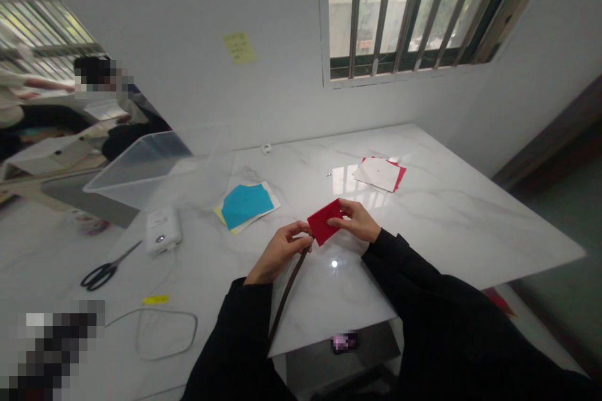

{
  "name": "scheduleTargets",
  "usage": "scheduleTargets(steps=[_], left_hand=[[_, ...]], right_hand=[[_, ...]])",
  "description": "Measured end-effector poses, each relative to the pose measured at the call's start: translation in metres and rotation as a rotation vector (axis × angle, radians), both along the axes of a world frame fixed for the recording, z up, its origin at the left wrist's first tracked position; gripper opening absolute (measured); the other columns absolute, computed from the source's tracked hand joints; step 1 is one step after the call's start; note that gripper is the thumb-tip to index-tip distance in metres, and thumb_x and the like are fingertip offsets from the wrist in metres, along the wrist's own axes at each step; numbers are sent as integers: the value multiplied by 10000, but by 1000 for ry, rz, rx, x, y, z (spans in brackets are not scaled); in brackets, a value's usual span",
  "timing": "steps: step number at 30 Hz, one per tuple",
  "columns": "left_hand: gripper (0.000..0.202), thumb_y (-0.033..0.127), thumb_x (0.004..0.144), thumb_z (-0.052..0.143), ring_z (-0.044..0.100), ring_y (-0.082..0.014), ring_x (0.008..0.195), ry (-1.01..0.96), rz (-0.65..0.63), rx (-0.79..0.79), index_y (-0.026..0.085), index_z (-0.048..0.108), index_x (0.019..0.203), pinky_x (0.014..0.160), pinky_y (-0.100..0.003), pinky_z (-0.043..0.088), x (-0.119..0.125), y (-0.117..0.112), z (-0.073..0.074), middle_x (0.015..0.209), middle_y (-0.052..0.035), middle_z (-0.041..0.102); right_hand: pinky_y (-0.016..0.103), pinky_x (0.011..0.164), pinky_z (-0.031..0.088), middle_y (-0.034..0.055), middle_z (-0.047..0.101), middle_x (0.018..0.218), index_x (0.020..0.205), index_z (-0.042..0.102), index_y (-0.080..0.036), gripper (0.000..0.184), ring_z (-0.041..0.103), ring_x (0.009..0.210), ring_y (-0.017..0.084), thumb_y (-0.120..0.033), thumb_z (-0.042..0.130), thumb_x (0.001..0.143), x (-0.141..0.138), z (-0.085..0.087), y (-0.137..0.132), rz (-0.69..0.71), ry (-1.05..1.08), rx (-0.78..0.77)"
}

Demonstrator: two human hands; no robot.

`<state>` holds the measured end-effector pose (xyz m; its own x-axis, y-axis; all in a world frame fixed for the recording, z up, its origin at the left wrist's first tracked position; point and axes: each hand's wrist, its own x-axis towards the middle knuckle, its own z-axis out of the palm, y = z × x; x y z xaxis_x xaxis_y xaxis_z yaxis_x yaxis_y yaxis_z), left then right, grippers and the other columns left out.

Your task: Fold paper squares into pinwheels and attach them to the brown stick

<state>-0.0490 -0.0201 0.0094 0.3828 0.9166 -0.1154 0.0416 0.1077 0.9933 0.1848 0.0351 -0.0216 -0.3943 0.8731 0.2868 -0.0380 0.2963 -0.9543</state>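
The scene is seen from one head-worn camera, aimed forward and down across the white marble counter (446, 213). Both sleeved forearms enter from the lower edge, so the hands are viewed from close above. The far wall and a barred window (404, 6) are taken in at the top.

Office-like workroom, white marble table (446, 213), barred window (409, 6), sticky note (239, 47) on bare wall
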Motion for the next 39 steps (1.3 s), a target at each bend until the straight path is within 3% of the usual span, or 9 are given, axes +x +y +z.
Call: scheduleTargets(steps=[6, 10, 13, 17, 21, 26, 33, 36, 39], left_hand=[[241, 310, 789, 756, 566, -147, 755, -50, -26, -26, 171, 693, 975, 714, -272, 451, 0, 1, -6, 974, -44, 673], [322, 326, 804, 753, 588, -161, 801, -51, -22, -18, 177, 702, 1085, 758, -288, 469, 2, 2, -8, 1062, -72, 687], [420, 343, 797, 760, 608, -171, 818, -3, -20, -42, 192, 692, 1184, 773, -298, 479, 1, 3, -6, 1068, -81, 700], [443, 363, 782, 767, 633, -196, 854, 89, -37, -57, 204, 708, 1191, 790, -319, 494, -3, 4, -7, 1038, -79, 715], [438, 352, 762, 784, 630, -194, 834, 91, -33, -42, 209, 722, 1172, 790, -324, 497, -5, 5, -10, 978, -67, 716], [428, 326, 747, 805, 607, -161, 782, 27, 45, -44, 204, 728, 1149, 740, -292, 487, -5, 6, -14, 981, -66, 709], [455, 279, 731, 833, 577, -96, 721, -177, 146, -27, 171, 712, 1156, 689, -218, 468, -4, 13, -17, 944, -43, 680], [463, 274, 729, 830, 574, -88, 690, -208, 202, -13, 158, 703, 1160, 655, -213, 471, -3, 18, -18, 958, -47, 674], [457, 267, 727, 821, 571, -84, 664, -233, 246, 18, 152, 699, 1152, 627, -214, 473, 0, 23, -18, 960, -47, 669]], right_hand=[[383, 846, 563, 72, 735, 1031, 1091, 662, -170, 401, 697, 911, 217, -374, 787, 770, -4, 1, -3, 132, 139, -215], [380, 840, 575, 63, 736, 1000, 1038, 649, -176, 376, 707, 885, 212, -343, 809, 742, -5, -3, -1, 90, 210, -256], [385, 833, 591, 56, 740, 1000, 1114, 622, -190, 461, 717, 872, 214, -336, 821, 726, -2, -8, 5, 52, 253, -308], [385, 844, 602, 44, 750, 1020, 1302, 544, -229, 677, 728, 874, 213, -316, 843, 701, 6, -16, 15, -7, 320, -373], [410, 883, 593, 60, 760, 1029, 1278, 562, -225, 681, 734, 901, 231, -332, 866, 678, 9, -23, 21, -26, 335, -409], [378, 885, 583, 70, 753, 1011, 1244, 561, -211, 618, 722, 936, 214, -438, 819, 730, 6, -33, 27, -110, 352, -361], [289, 658, 600, 46, 681, 950, 1359, 453, -219, 728, 672, 846, 183, -579, 704, 778, 1, -37, 28, -344, 148, -230], [275, 598, 571, 23, 672, 887, 1420, 398, -215, 768, 657, 762, 171, -568, 676, 798, 1, -35, 27, -394, 41, -167], [288, 619, 549, -13, 673, 788, 1432, 398, -211, 698, 631, 646, 151, -463, 645, 831, 4, -34, 26, -410, -72, -100]])
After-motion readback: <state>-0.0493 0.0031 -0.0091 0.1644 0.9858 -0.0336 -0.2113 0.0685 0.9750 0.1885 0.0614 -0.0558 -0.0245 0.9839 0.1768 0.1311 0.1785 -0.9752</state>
